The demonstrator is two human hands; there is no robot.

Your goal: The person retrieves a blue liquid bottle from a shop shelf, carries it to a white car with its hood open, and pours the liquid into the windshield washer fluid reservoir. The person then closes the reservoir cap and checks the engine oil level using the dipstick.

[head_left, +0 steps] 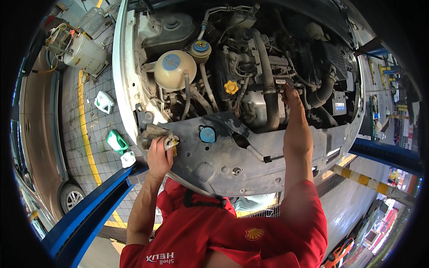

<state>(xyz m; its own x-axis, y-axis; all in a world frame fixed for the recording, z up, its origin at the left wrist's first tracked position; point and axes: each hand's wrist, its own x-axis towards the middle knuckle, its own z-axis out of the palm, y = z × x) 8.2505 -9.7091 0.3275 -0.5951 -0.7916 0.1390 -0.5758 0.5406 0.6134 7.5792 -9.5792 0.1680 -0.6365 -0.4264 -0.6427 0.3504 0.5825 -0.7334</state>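
The open engine bay of a car lies before me. My left hand (160,156) is closed at the front left corner, around a crumpled, dirty rag (156,131) with whitish and yellow parts showing by the fingers. To its right is a blue radiator cap (207,134) in the dark front panel (214,167). My right arm reaches over that panel into the bay. My right hand (292,97) is at the engine, right of a thick vertical pipe (267,76); its fingers are bunched together, and what they hold, if anything, is too small to tell. A yellow oil filler cap (231,87) sits left of the pipe.
A cream coolant tank (174,71) and a smaller reservoir (201,51) stand at the bay's left. Blue lift arms (89,214) flank the car. On the tiled floor are a white jug (104,102) and a green jug (117,141). A brown car (40,129) is parked at left.
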